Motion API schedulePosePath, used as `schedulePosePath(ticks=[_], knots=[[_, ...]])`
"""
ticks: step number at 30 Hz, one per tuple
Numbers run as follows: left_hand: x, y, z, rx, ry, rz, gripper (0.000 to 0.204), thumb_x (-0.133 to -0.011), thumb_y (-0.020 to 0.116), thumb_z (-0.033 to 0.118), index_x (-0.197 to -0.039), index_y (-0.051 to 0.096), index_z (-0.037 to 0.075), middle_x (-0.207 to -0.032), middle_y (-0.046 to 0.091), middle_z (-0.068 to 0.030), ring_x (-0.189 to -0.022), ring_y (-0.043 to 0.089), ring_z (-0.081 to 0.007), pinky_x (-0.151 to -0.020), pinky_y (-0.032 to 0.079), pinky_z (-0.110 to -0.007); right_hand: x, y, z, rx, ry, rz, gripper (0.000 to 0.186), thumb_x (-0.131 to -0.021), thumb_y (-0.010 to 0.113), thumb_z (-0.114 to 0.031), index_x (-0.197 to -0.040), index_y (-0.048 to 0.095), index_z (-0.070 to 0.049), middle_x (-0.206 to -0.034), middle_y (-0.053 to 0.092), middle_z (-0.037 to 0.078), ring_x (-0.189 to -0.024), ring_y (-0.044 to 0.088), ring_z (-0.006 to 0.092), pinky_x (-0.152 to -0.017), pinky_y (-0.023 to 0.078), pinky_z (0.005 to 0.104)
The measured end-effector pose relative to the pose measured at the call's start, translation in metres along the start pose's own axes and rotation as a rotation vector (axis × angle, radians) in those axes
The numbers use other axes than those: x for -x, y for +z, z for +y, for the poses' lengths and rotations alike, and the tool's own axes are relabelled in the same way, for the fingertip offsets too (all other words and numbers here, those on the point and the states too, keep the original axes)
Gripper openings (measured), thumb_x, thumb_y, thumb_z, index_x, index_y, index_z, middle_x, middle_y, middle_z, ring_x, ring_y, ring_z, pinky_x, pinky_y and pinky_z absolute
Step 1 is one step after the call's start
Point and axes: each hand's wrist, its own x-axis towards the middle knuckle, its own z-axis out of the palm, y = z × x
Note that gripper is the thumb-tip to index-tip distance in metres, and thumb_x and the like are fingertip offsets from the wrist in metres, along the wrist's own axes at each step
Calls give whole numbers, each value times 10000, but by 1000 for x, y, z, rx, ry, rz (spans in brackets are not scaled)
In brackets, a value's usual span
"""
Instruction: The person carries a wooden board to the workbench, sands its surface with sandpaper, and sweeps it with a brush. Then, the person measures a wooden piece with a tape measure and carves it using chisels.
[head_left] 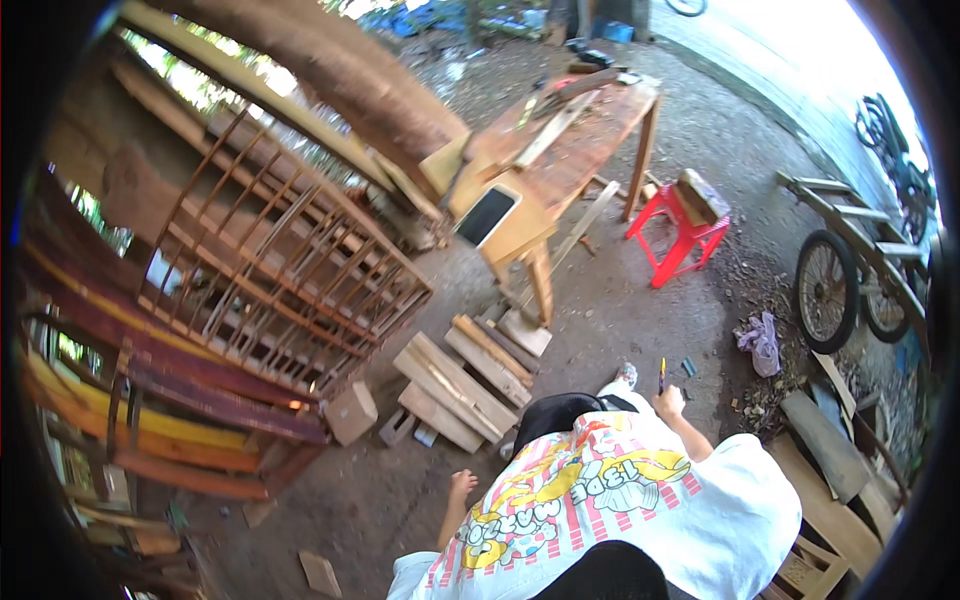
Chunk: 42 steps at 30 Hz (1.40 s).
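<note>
Bare earth ground [560, 390] spreads under an outdoor work area, with a pale road [800, 90] at the upper right. Among possible containers, a crumpled purple plastic bag [760, 345] lies on the ground to the right, its contents hidden. At left, beside stacked timber, sits a brown box-like thing [351, 413]; whether it is hollow cannot be told. A barred frame [290, 240] leans near it, with boards visible between its bars.

Ahead stands a wooden surface [610, 140], bearing wood strips [556, 130] and, at its near end, a dark, pale-edged flat device [487, 215]. Beside it, a red stool [682, 240] carries a brown block [703, 196].

The right hand [668, 402] holds a slim yellow-and-dark tool [662, 374] upright, its fingers pinching the lower end, near a small bluish piece [689, 367] on the ground. The left hand [463, 482] hangs lower, at the person's side, fingers loosely spread; nearest to it are the planks [455, 390] on the ground.
</note>
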Motion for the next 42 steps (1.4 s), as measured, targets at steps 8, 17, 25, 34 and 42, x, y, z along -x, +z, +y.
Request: schedulePosePath(ticks=[8, 17, 25, 34, 42], knots=[[-91, 206, 211, 28, 391, 19, 220, -925, 545, 251, -975, 602, 44, -772, 644, -61, -612, 592, -107, -492, 421, -227, -71, -74, 129, -212, 288, 103, 208, -669, 696, -82, -809, 659, 67, -863, 673, 229, -869, 676, 355, -749, 533, 427], [-33, 476, 324, -951, 721, -521, 284, -943, 571, 256, -1124, 607, 40, -984, 671, -98, -897, 630, -173, -803, 506, -320, -272, -119, 163, -468, 141, 107, 168, -637, 656, -72, -510, 580, 5, -467, 542, 53, -418, 558, 150, -427, 450, 312], [32, 563, 503, -475, 931, -468, 251, -956, 533, 180, -1120, 600, 3, -979, 700, -123, -899, 676, -189, -806, 521, -312, -357, -158, 69, -282, -215, 254, 91, -702, 596, -42, -778, 557, -10, -711, 634, 200, -658, 646, 372, -598, 500, 442], [51, 649, 712, -285, 1234, -482, 243, -972, 507, 158, -1133, 598, 0, -1052, 651, -97, -969, 631, -171, -830, 502, -296, -422, -244, 7, -285, -213, 4, 181, -708, 658, -172, -728, 632, 6, -696, 638, 219, -689, 664, 329, -656, 485, 428], [-1, 578, 784, -545, 1424, 575, 429, -841, 673, 186, -1191, 499, 9, -1221, 496, -160, -1146, 488, -356, -983, 403, -422, -464, -423, -242, -513, -751, 75, 193, -833, 685, -167, -801, 600, 3, -598, 479, 54, -571, 435, 103, -525, 384, 311]])
